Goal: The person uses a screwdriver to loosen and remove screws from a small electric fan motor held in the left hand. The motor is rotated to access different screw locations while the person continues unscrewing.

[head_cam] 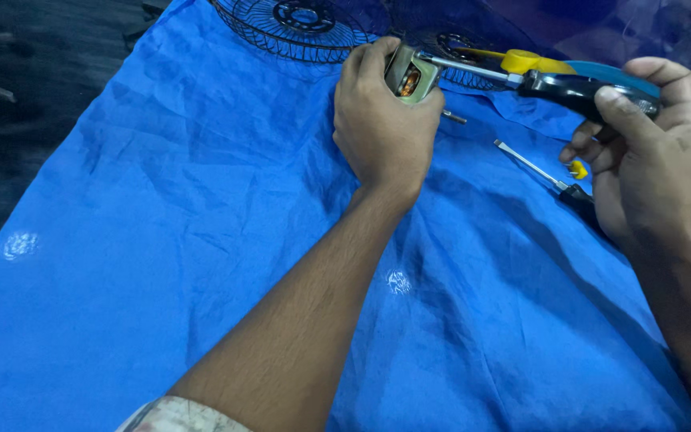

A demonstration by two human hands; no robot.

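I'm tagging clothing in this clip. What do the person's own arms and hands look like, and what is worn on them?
Both hands, left hand and right hand, are bare: no gloves, rings or watch visible. The forearms are bare and hairy. A pale, faintly patterned sleeve edge shows on the left arm near the bottom of the picture.

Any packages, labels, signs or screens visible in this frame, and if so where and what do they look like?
None show: no package, label, sign or screen.
Left hand: grips a small metal motor with copper windings.
Right hand: holds a black-handled screwdriver, tip at the motor.
Second screwdriver: lies on the blue cloth.
Black wire fan guard: at the top edge.
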